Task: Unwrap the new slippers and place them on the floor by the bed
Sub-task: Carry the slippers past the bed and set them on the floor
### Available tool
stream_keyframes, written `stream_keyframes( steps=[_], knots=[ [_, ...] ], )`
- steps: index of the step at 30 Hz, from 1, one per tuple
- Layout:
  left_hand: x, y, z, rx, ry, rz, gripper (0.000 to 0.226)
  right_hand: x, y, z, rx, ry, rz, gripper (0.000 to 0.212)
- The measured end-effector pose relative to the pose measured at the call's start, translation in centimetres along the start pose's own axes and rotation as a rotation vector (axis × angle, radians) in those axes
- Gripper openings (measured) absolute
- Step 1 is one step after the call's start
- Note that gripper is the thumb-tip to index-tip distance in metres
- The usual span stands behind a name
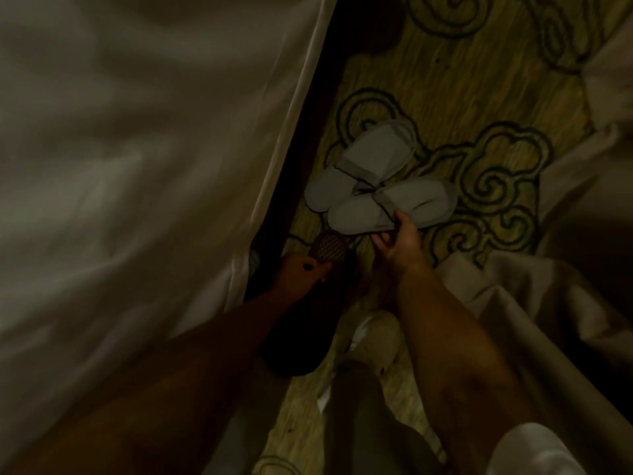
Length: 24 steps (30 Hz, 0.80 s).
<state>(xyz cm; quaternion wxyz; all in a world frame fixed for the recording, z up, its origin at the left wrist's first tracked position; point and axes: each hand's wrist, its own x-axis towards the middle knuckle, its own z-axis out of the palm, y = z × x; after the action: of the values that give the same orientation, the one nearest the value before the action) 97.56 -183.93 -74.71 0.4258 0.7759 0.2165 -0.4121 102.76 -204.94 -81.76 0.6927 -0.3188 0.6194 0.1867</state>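
On the patterned carpet (455, 80) beside the bed (137, 149), two white slippers (370, 180) overlap; right hand (397, 238) pinches the nearer one's edge at six o'clock; left hand (301, 272) grips a dark slipper (301, 323).

Open carpet (462, 80) beyond slippers (373, 180); bed sheet (171, 149) close alongside.

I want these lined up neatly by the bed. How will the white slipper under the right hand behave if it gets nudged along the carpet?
The near slipper looks thin and flat, so it is probably light and floppy. It likely bends under the right hand rather than sliding as one piece. The patterned carpet may grab its sole. It overlaps the far slipper, which may get dragged along.
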Motion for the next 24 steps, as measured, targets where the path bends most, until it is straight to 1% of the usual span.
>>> stream_keyframes(
  steps=[2,4,8,9,11,14,15,18,19,20,22,24],
  knots=[
    [-0.6,0.2,-0.3,-0.013,0.004,-0.007,0.038,-0.6,0.3,-0.6,-0.155,0.009,0.019,0.057],
    [-1.6,1.0,-1.0,-0.015,0.043,-0.017,0.041,-1.9,0.2,-1.0,-0.233,0.042,0.022,0.058],
    [-5.4,3.4,-2.2,0.018,0.092,-0.003,0.035,-6.6,-2.0,-1.8,-0.425,0.207,-0.164,0.051],
    [-6.7,4.3,-2.6,0.024,0.101,0.0,0.035,-8.3,-2.5,-1.8,-0.45,0.21,-0.172,0.048],
    [-9.5,6.4,-3.5,0.012,0.101,-0.003,0.035,-13.3,-3.1,-1.5,-0.454,0.149,-0.119,0.041],
    [-14.3,10.1,-5.1,-0.03,0.067,0.061,0.035,-21.8,-3.8,-0.8,-0.498,-0.008,-0.046,0.042],
    [-16.0,11.5,-5.9,-0.047,0.06,0.082,0.035,-24.7,-4.0,-0.5,-0.527,-0.037,-0.047,0.038],
    [-21.5,15.6,-9.1,-0.073,0.047,0.12,0.038,-34.2,-5.6,0.7,-0.603,-0.078,-0.091,0.014],
    [-23.4,16.9,-10.3,-0.089,0.048,0.138,0.038,-37.2,-6.1,1.0,-0.625,-0.089,-0.102,0.012],
    [-25.2,18.2,-11.5,-0.114,0.057,0.16,0.038,-39.9,-6.6,1.2,-0.657,-0.097,-0.127,0.017],
    [-28.9,20.7,-14.0,-0.161,0.082,0.209,0.037,-45.1,-7.2,1.6,-0.737,-0.086,-0.194,0.036],
    [-32.7,23.3,-16.3,-0.181,0.089,0.25,0.035,-50.3,-7.6,2.3,-0.763,-0.103,-0.235,0.04]
  ],
)
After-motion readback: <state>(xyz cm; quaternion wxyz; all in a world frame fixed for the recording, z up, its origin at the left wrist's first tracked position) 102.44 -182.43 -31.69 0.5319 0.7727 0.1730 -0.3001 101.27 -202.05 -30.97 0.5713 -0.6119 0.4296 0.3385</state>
